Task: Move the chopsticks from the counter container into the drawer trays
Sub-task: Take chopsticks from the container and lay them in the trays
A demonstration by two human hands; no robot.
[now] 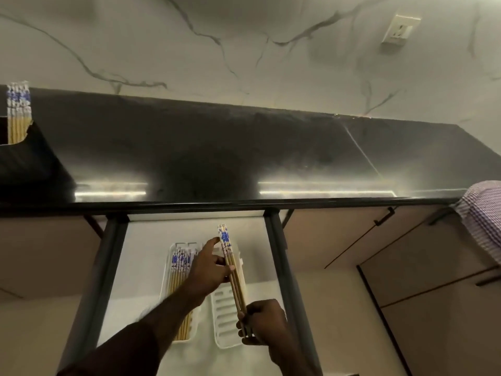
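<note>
Several wooden chopsticks with blue-and-white patterned tops [17, 112] stand in the black counter container [29, 164], far left of the open white drawer [141, 267]. Inside the drawer, the left white slotted tray [169, 267] already holds a row of chopsticks. The left hand [210, 270] pinches the held bundle of chopsticks [230, 263] at mid-length, index finger extended. The right hand [264, 321] has its fingers curled around the bundle's bare wooden tips, over the right white slotted tray [223, 313]. Judged light, stiff and smooth, they could roll; gripping both ends seems safest.
</note>
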